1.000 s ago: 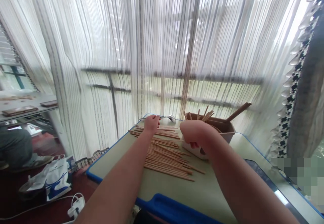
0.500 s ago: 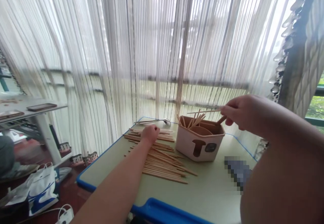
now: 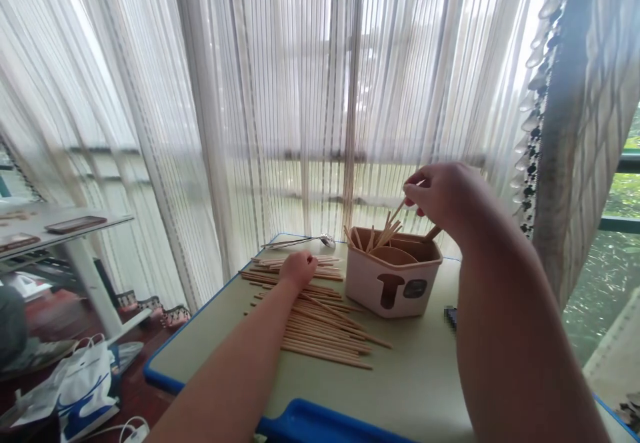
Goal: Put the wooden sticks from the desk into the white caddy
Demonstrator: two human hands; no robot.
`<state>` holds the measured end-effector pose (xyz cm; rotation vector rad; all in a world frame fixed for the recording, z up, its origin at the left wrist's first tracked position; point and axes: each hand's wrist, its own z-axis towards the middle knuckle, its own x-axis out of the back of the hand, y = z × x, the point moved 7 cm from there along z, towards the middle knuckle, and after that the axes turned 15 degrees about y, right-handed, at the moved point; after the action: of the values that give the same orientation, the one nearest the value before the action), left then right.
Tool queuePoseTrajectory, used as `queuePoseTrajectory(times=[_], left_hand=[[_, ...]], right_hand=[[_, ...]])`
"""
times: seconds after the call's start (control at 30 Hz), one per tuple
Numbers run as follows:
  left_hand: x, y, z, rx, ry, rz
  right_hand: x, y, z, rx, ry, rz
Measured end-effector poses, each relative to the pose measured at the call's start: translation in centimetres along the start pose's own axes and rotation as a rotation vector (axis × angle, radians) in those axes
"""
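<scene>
Many wooden chopsticks (image 3: 320,326) lie spread on a green table (image 3: 410,376) with a blue rim. My left hand (image 3: 299,269) rests curled on the far part of that pile, fingers pressed down on the sticks. My right hand (image 3: 440,196) is raised above a beige utensil holder (image 3: 395,283) and pinches one chopstick (image 3: 395,216), whose lower end dips among the sticks standing in the holder. A wooden spoon handle pokes out of the holder under that hand.
A metal ladle (image 3: 300,241) lies at the table's far edge. Sheer striped curtains (image 3: 280,109) hang right behind the table. At the left stand a white shelf (image 3: 65,226), a bag (image 3: 85,379) and cables on the floor.
My right hand has swung its chopstick from lying level above the holder to pointing down into it. One second ago that hand was low beside the holder. My left hand stayed on the pile.
</scene>
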<state>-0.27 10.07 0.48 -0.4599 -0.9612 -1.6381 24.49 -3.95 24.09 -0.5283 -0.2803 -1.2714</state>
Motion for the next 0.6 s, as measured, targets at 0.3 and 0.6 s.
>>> queuePoseTrajectory(times=[0.3,0.6], left_hand=[[-0.2,-0.4,-0.1,-0.006,0.001,-0.013],[-0.5,-1.6,0.4,0.046,0.005,-0.060]], right_hand=[[-3.9,-1.6,-0.6,0.044,-0.179,-0.015],[-11.1,-6.7,-9.7,0.291,-1.191,0.047]])
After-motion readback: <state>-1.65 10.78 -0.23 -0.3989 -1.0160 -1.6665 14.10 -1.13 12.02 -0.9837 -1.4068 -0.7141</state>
